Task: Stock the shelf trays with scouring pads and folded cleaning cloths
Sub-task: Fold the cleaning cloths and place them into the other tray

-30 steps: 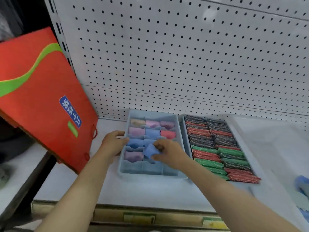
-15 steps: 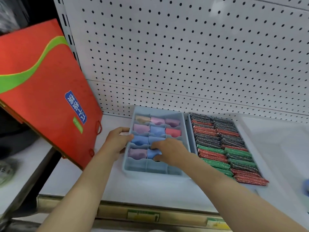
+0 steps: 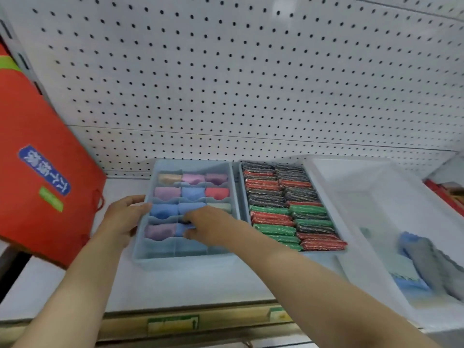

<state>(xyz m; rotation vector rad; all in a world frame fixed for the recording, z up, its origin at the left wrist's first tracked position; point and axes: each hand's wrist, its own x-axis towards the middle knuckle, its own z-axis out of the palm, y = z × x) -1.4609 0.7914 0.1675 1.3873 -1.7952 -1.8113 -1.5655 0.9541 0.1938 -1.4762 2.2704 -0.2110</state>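
Note:
A pale blue divided tray (image 3: 185,254) stands on the shelf with folded cloths in pink, purple, blue and red in its compartments. My left hand (image 3: 123,217) grips the tray's left wall, thumb over the rim. My right hand (image 3: 213,226) reaches into the fourth row's middle compartment and pinches a folded blue cloth (image 3: 180,230) that sits low in it. The front row of compartments looks empty. To the right, a second tray (image 3: 241,197) is packed with green, red and dark scouring pads (image 3: 288,209) in two columns.
A large white bin (image 3: 351,197) at the right holds blue and grey cloths (image 3: 421,259). A red bag (image 3: 37,172) leans at the left. Pegboard (image 3: 251,84) backs the shelf. A yellow price rail (image 3: 175,322) runs along the front edge.
My right hand carried the blue cloth down from above the tray into the fourth row's middle compartment. My left hand stayed on the tray's left wall. The camera moved closer.

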